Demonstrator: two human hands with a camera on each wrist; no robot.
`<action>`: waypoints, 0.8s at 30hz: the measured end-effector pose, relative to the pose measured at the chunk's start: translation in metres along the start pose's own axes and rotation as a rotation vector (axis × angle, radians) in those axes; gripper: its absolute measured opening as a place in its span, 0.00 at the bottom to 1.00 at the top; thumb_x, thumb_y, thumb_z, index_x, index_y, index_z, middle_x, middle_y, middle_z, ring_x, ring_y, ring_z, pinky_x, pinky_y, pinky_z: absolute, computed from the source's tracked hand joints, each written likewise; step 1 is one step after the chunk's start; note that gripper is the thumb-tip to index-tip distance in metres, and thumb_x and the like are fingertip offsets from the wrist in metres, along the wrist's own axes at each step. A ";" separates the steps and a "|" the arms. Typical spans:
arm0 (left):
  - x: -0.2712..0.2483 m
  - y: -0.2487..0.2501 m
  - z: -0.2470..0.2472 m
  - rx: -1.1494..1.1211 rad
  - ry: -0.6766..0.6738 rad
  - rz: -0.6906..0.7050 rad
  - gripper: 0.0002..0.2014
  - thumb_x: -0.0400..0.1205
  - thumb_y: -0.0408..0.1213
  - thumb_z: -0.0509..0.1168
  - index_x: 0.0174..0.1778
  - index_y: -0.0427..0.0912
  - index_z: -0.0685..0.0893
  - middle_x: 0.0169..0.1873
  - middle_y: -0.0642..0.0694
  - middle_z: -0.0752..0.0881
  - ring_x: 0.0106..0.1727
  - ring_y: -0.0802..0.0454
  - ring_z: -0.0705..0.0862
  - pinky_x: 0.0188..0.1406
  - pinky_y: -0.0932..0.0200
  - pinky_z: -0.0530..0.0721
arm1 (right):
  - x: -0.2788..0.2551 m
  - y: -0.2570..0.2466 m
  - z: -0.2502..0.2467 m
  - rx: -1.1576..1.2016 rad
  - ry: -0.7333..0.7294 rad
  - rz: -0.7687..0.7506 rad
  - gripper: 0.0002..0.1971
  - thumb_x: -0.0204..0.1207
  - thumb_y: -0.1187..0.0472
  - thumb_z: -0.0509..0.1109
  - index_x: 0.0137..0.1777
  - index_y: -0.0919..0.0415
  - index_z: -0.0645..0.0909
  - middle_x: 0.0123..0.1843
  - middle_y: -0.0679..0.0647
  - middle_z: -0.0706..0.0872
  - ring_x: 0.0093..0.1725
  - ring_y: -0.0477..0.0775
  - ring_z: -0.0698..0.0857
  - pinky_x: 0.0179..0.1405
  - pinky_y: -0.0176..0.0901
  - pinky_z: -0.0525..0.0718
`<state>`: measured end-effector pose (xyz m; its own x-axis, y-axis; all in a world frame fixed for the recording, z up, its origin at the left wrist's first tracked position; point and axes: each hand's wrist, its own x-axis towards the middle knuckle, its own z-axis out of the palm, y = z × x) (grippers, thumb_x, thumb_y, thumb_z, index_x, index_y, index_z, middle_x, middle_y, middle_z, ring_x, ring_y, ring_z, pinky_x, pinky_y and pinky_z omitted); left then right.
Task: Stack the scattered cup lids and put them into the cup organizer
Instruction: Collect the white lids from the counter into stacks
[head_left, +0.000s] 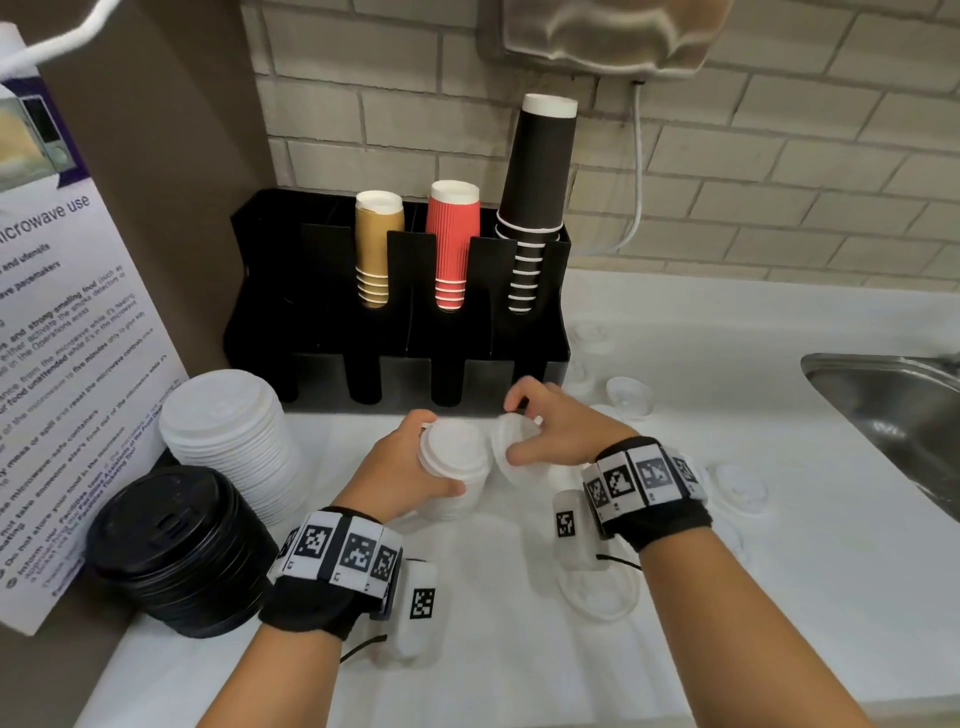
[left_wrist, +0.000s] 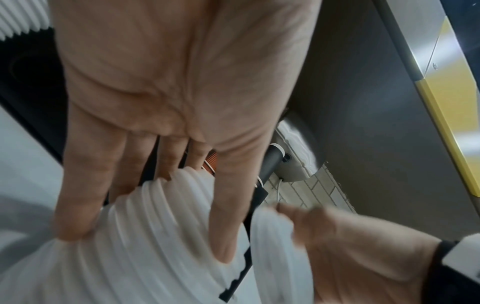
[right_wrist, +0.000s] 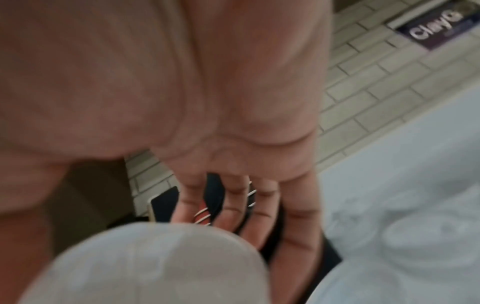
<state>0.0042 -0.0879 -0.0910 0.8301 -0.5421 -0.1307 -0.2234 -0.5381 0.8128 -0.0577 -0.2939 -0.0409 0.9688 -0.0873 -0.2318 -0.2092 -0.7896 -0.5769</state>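
My left hand (head_left: 439, 453) grips a short stack of white lids (head_left: 456, 451) from the side, thumb near me and fingers on the far side, just above the counter. In the left wrist view the fingers (left_wrist: 85, 205) wrap the ribbed stack of lids (left_wrist: 155, 236). My right hand (head_left: 514, 430) pinches a single white lid (head_left: 511, 441), tilted, right beside the top of the stack. In the blurred right wrist view the lid (right_wrist: 155, 267) shows between thumb and fingers. The black cup organizer (head_left: 395, 332) stands just behind both hands.
Loose white lids lie on the white counter at right (head_left: 629, 395), (head_left: 742, 488) and near me (head_left: 597, 597). A tall white lid stack (head_left: 228, 431) and a black lid stack (head_left: 176, 545) stand at left. The organizer holds tan, red and black cups. A steel sink (head_left: 893, 410) is at right.
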 end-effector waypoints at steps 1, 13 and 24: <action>0.000 0.000 0.000 -0.008 -0.004 -0.002 0.38 0.68 0.37 0.82 0.71 0.50 0.69 0.55 0.55 0.77 0.58 0.52 0.78 0.53 0.61 0.73 | 0.000 -0.005 0.001 0.079 0.021 -0.049 0.23 0.67 0.57 0.78 0.57 0.47 0.69 0.53 0.51 0.73 0.48 0.50 0.78 0.43 0.36 0.77; 0.004 -0.007 0.003 -0.082 -0.020 0.014 0.33 0.66 0.35 0.82 0.61 0.53 0.70 0.50 0.62 0.80 0.51 0.65 0.80 0.42 0.68 0.78 | 0.019 -0.041 0.028 0.011 0.027 -0.200 0.19 0.68 0.55 0.77 0.59 0.47 0.80 0.55 0.56 0.80 0.58 0.52 0.76 0.55 0.43 0.79; 0.004 -0.009 0.002 -0.088 -0.013 -0.022 0.35 0.66 0.33 0.83 0.62 0.52 0.70 0.51 0.60 0.79 0.57 0.52 0.82 0.53 0.57 0.82 | 0.023 -0.046 0.037 -0.111 0.056 -0.198 0.31 0.62 0.54 0.83 0.65 0.51 0.76 0.56 0.51 0.73 0.54 0.52 0.75 0.50 0.42 0.77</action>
<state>0.0083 -0.0865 -0.1000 0.8274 -0.5396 -0.1556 -0.1595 -0.4914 0.8562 -0.0309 -0.2369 -0.0482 0.9960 0.0445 -0.0773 -0.0018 -0.8563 -0.5164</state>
